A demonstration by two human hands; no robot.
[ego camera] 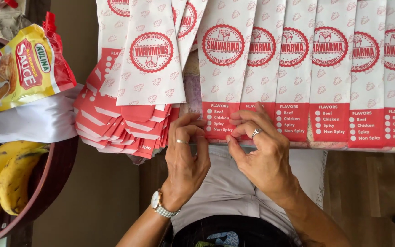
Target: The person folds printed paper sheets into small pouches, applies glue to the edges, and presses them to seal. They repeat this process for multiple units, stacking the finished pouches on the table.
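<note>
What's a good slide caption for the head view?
Both hands, left and right, pinch a red-and-white paper sleeve in a fanned row.

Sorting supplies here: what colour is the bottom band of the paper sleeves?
Red, on white paper sleeves; head view.

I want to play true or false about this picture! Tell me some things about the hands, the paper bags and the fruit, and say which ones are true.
1. Both hands pinch the same red and white paper bag. True: the left hand and right hand meet at its red bottom edge.
2. The right hand wears a wristwatch. False: the silver wristwatch is on the left wrist.
3. Yellow bananas lie in a dark round bowl at the left. True.
4. The paper bags are blue. False: they are white with red ends and red round stamps.
5. Each hand wears a ring. True.
6. The yellow sauce packet lies under the right hand. False: it is far left, above the bananas.
</note>
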